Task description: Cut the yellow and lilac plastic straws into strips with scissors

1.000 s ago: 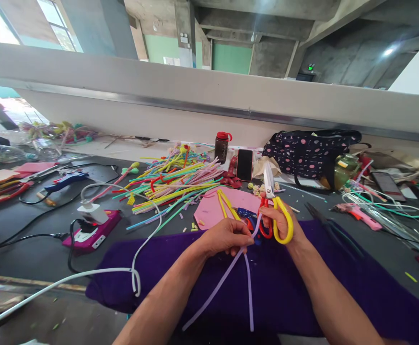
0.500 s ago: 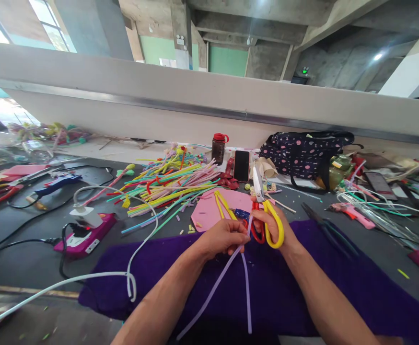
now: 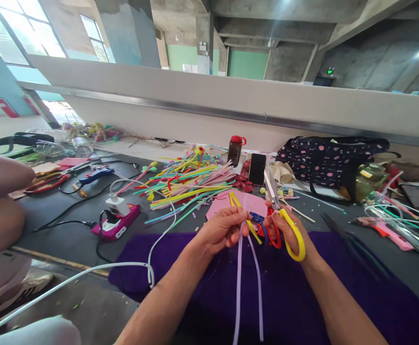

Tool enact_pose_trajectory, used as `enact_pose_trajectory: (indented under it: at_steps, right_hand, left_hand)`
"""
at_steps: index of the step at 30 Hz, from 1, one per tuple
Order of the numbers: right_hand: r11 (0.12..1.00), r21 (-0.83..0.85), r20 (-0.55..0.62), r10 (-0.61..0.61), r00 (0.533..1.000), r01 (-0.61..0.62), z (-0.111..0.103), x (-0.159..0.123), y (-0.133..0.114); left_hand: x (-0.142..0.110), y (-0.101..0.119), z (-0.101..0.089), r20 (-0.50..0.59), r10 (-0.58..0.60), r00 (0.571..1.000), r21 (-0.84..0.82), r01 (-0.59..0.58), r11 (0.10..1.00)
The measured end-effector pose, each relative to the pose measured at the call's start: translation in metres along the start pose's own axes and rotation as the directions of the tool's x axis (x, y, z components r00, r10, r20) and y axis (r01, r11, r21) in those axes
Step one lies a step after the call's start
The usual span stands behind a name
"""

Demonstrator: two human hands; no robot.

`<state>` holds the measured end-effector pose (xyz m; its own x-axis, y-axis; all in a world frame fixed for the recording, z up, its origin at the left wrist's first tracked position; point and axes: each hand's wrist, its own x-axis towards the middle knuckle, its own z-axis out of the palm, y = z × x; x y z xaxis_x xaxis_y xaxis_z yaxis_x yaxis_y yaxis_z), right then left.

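2 lilac strands hang over the purple cloth, pinched in the left hand, with a short lilac end sticking up above it. The right hand, near it but apart, is wrapped round red-and-yellow-handled scissors, which point upward. Just beyond lies a pink mat, and behind it a bundle of coloured stems; farther back are a red-lidded bottle, a dark-screened phone and a patterned bag. At left sits a magenta power strip
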<state>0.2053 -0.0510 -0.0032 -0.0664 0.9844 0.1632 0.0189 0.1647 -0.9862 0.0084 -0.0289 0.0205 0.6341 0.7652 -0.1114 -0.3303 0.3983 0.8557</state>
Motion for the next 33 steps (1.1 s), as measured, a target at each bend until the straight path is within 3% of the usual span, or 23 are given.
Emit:
enact_pose_trajectory:
  at_steps: [4,7,9,14,19,22,27,33]
  right_hand:
    - [0.998,-0.051,0.066,0.027,0.997,-0.024,-0.001,-0.003,-0.007]
    - [0.981,-0.167,0.137,0.123,0.983,-0.099,-0.002,-0.006,-0.014]
    - [0.962,-0.252,0.15,0.15,0.977,-0.109,-0.003,-0.006,-0.015]
    - [0.865,-0.497,0.192,0.039,0.981,0.063,-0.007,-0.002,-0.009]
    - [0.714,-0.686,0.264,0.065,0.962,0.14,-0.006,0.007,-0.013]
    - [0.688,-0.706,0.303,0.081,0.95,0.166,-0.001,0.014,-0.016]
    - [0.725,-0.664,0.342,0.075,0.937,0.184,0.01,0.024,-0.016]
    - [0.752,-0.635,0.347,0.069,0.935,0.18,0.015,0.024,-0.013]
  left_hand:
    - [-0.001,0.002,-0.013,-0.075,0.008,0.997,-0.052,-0.012,0.999]
    - [0.004,-0.002,-0.025,-0.195,0.068,0.978,0.066,-0.056,0.996]
    - [0.007,-0.005,-0.031,-0.214,0.111,0.97,0.141,-0.082,0.987]
    - [0.01,-0.009,-0.036,-0.264,0.156,0.952,0.201,-0.104,0.974]
    - [0.009,-0.007,-0.036,-0.268,0.166,0.949,0.167,-0.124,0.978]
    - [0.007,-0.005,-0.036,-0.267,0.171,0.948,0.129,-0.14,0.982]
    - [0.005,-0.004,-0.037,-0.242,0.192,0.951,0.113,-0.169,0.979]
    - [0.004,-0.004,-0.036,-0.208,0.144,0.967,0.144,-0.115,0.983]
